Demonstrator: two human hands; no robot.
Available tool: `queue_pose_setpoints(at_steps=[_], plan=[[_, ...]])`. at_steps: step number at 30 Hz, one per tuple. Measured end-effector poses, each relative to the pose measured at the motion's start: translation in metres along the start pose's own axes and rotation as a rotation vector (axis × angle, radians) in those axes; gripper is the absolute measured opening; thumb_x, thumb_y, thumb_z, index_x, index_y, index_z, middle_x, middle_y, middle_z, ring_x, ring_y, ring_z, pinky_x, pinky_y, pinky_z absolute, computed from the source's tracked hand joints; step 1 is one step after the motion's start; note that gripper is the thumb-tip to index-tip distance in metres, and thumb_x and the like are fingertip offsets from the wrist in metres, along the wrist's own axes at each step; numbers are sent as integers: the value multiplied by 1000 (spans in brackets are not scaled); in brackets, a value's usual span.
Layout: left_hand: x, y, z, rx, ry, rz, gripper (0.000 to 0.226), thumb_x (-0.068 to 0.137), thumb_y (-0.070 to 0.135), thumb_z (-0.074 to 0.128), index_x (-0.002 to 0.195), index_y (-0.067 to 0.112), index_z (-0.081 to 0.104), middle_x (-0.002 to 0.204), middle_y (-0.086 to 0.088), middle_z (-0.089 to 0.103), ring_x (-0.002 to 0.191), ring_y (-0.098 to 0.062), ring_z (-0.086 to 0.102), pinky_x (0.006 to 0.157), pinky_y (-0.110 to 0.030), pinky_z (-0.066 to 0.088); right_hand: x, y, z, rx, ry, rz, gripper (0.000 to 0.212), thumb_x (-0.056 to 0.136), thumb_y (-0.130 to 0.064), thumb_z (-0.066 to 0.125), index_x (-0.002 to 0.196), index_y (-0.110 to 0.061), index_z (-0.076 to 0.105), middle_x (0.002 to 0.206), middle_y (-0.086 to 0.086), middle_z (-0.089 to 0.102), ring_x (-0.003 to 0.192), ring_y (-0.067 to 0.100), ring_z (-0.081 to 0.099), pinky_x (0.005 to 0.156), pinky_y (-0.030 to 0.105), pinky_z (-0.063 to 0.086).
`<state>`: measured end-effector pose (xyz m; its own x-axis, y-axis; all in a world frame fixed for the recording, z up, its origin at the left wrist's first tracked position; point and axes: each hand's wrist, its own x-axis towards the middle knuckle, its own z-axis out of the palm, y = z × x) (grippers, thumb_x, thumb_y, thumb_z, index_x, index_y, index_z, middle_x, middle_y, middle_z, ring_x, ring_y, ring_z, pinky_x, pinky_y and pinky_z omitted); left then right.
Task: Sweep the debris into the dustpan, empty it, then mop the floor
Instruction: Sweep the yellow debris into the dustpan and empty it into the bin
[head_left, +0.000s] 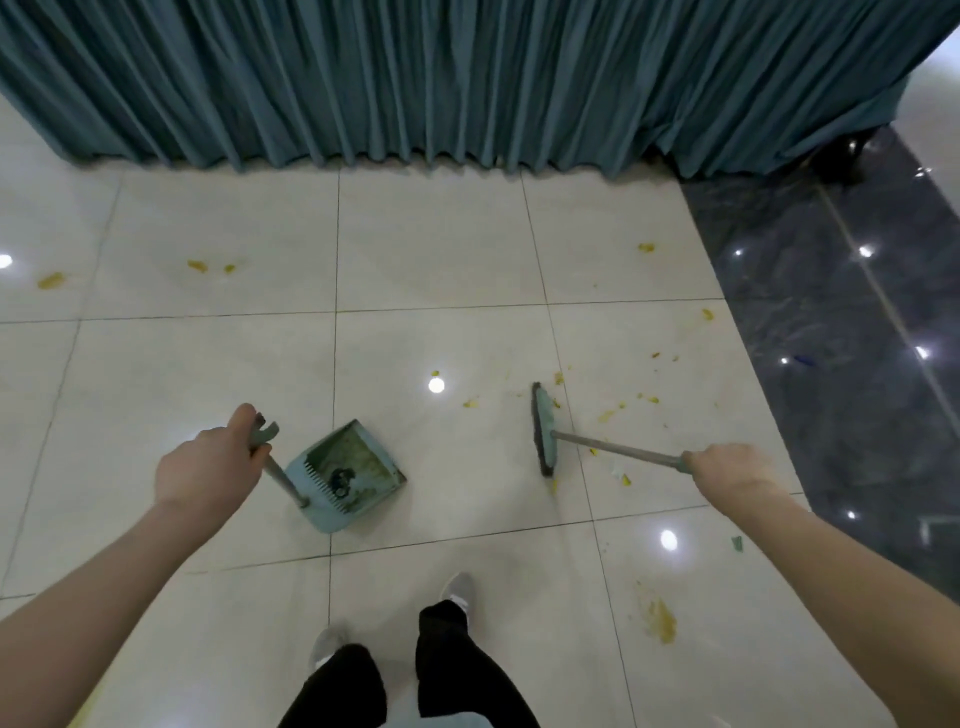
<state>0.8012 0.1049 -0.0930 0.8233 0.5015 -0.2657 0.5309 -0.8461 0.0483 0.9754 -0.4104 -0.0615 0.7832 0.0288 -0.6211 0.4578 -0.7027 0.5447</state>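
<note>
Debris (628, 402) lies scattered over the pale tiled floor (441, 249) in front of us, small yellow scraps thickest on the right around the broom head, with stray bits far left, far right and a smeared yellow patch (661, 621) on the near right tile. Across the far side hangs a pleated teal curtain (467, 78) whose hem reaches the floor, and down the right runs a strip of dark glossy tiling (841, 322). Our two legs in dark trousers (457, 665) and grey shoes (460, 590) show at the near edge.

Near the middle, a little left, our light blue dustpan (345, 475) sits on the floor, its open mouth turned to the far right, its inside grimy with a dark clump by the comb teeth. Its long handle (283, 475) slopes up to the left, and our left hand (208, 470) has its fingers wrapped round the top of it.

To the right of the dustpan and apart from it, our broom (543, 428) has its teal head with dark bristles down on the floor, long edge running near to far. Its grey shaft runs right to our right hand (730, 470), which grips the end with fingers curled round it
</note>
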Motion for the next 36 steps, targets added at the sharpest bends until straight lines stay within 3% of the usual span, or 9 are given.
queue_pose_setpoints(at_steps=[2, 7, 14, 18, 21, 27, 32, 36], plan=[[15, 11, -4, -5, 5, 14, 14, 94, 31, 49, 99, 23, 40, 72, -4, 58, 58, -31, 53, 51, -30, 38, 6, 13, -14, 6, 2, -2, 37, 104, -23, 36, 135, -32, 53, 100, -4, 61, 104, 16, 67, 80, 27, 50], [51, 23, -18, -8, 34, 53, 17, 93, 33, 50, 99, 21, 40, 72, -6, 59, 59, -32, 54, 49, -30, 38, 14, 16, -60, 159, 29, -12, 32, 103, -31, 38, 131, -38, 53, 98, 0, 60, 87, 21, 61, 70, 29, 40], [122, 10, -44, 23, 65, 169, 19, 93, 34, 50, 105, 21, 43, 73, -5, 62, 60, -30, 55, 48, -29, 37, 58, -94, -147, 325, 52, -97, 30, 104, -31, 38, 130, -32, 53, 119, 5, 64, 107, 28, 63, 73, 31, 40], [160, 2, -57, 86, 22, 244, 21, 94, 36, 48, 108, 21, 43, 80, -5, 65, 58, -26, 50, 47, -29, 34, 92, -144, -208, 288, 87, -129, 35, 103, -21, 37, 132, -30, 55, 125, 5, 63, 114, 27, 62, 84, 33, 46], [189, -7, -67, 101, -15, 237, 21, 95, 36, 47, 109, 21, 43, 83, -4, 64, 60, -26, 50, 49, -30, 35, 115, -158, -239, 203, 85, -138, 40, 101, -13, 38, 133, -30, 54, 124, 3, 63, 113, 26, 62, 81, 33, 44], [239, -16, -78, 116, -29, 259, 18, 95, 35, 46, 104, 21, 40, 72, 1, 51, 59, -25, 50, 48, -30, 34, 127, -135, -222, 206, -51, -46, 36, 98, -13, 42, 128, -25, 59, 120, 2, 64, 110, 24, 63, 75, 31, 42], [272, -1, -82, 107, -24, 303, 18, 95, 36, 45, 105, 22, 41, 73, -1, 55, 59, -27, 50, 50, -30, 36, 112, -76, -166, 286, -157, 119, 30, 100, -24, 41, 123, -27, 60, 108, -1, 65, 100, 21, 66, 76, 32, 49], [299, 25, -82, 78, -6, 357, 18, 94, 35, 47, 105, 21, 42, 77, -4, 61, 58, -28, 49, 51, -29, 38, 108, -51, -149, 258, -235, 209, 30, 99, -18, 43, 122, -26, 62, 99, -6, 64, 94, 15, 66, 78, 27, 51]])
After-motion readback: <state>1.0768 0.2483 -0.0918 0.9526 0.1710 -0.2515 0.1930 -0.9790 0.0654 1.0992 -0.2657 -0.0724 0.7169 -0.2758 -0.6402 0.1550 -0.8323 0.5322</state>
